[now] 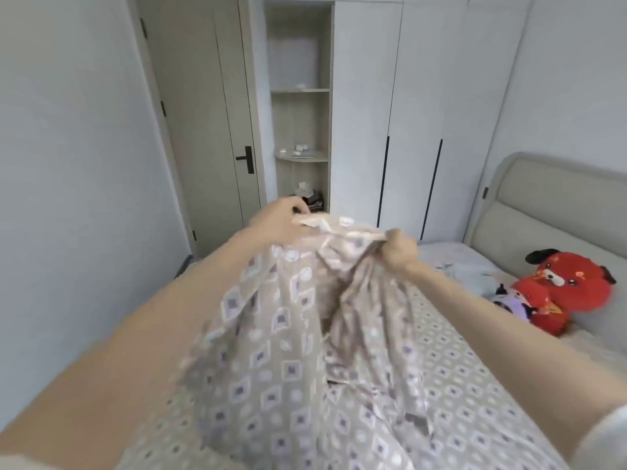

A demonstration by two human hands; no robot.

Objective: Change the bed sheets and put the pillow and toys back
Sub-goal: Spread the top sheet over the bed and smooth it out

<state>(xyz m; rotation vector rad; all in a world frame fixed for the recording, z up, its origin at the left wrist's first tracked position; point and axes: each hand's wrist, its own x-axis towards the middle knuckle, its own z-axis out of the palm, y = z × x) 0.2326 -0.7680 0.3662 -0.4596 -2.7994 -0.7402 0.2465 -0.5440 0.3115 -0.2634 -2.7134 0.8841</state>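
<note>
A grey-beige sheet [288, 351] with a diamond pattern hangs bunched between my raised hands and spreads over the bed below. My left hand [276, 220] pinches its top edge on the left. My right hand [400, 252] grips the same edge on the right, fingers curled round a fold. A red plush dog [570, 283] lies near the headboard [549, 215] at the right, with a smaller purple and white toy [509, 298] beside it. A pale blue cloth [464, 269] lies crumpled on the bed behind my right hand. No pillow shows.
A closed door [203, 130] with a black handle stands at the back left. Open shelves [300, 123] with small items sit beside white wardrobe doors [407, 113]. A bare wall [68, 164] runs close along the bed's left side.
</note>
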